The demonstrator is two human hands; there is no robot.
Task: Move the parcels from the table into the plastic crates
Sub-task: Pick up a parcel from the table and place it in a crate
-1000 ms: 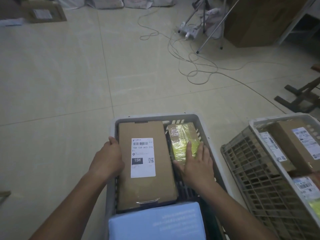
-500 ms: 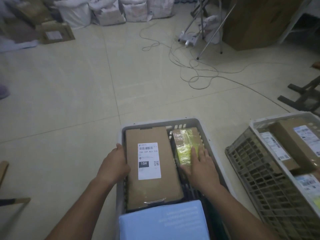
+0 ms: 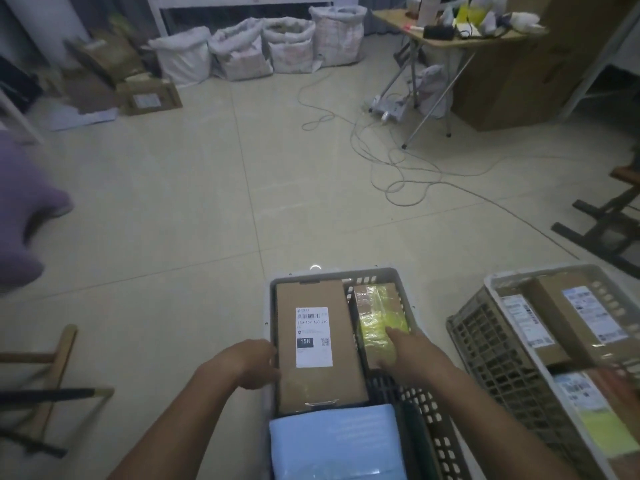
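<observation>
We are looking down at a grey plastic crate (image 3: pixel 401 282) in the lower centre of the frame, and both our hands are reaching into it. Our left hand (image 3: pixel 247 363) is resting against the left edge of a long cardboard parcel (image 3: pixel 318 386) with a white shipping label; its fingers are curled over that edge, though we cannot tell how firmly they are gripping. Our right hand (image 3: pixel 412 355) is lying flat on a small parcel wrapped in yellow tape (image 3: pixel 377 313), fingers straight and close together. A pale blue padded parcel (image 3: pixel 336 441) is lying at the crate's near end. At the lower right, a second crate (image 3: pixel 491 344) is holding more labelled boxes (image 3: pixel 571 317).
</observation>
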